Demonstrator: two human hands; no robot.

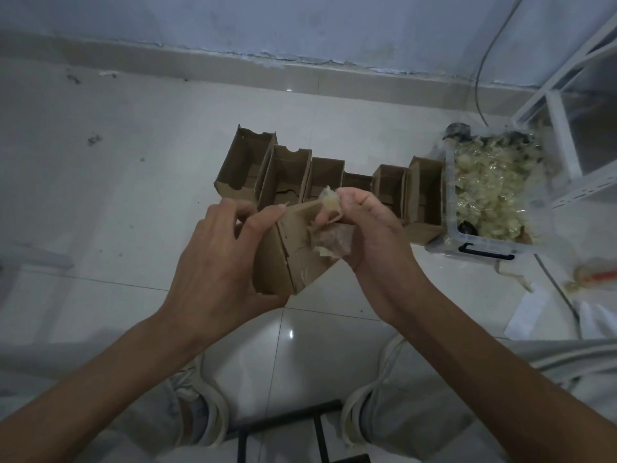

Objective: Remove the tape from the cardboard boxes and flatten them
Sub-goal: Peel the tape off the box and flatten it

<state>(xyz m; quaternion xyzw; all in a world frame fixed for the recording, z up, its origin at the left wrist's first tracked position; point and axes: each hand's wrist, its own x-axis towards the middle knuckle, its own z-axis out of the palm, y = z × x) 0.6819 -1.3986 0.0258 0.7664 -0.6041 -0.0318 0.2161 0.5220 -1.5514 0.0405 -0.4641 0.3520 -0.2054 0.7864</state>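
- Left hand (217, 259) is gripping the cardboard box (293, 255) from its 9 o'clock side, fingers curling over the top edge, thumb under the lower corner.
- Right hand (370, 235) is pinching a wad of peeled tape (330, 208) at the box's 1 o'clock corner, fingers curling tight around it.
- More tape is trailing down the box face as a crumpled, translucent strip, still sticking to the cardboard.
- Box is sitting mid-frame, held off the floor (117, 195) above the person's shoes, tilting with one corner pointing down.
- Row of open boxes (317, 182) is standing on the floor at 12 o'clock of the hands, touching side by side, open ends facing the camera.
- Clear plastic bin (484, 242) is sitting at 2 o'clock, touching the row's right end, holding a heap of discarded tape scraps (490, 182).
- White shelf frame (567, 128) is standing at 2 o'clock behind the bin.
- Cable (480, 78) is running down the wall toward the bin.
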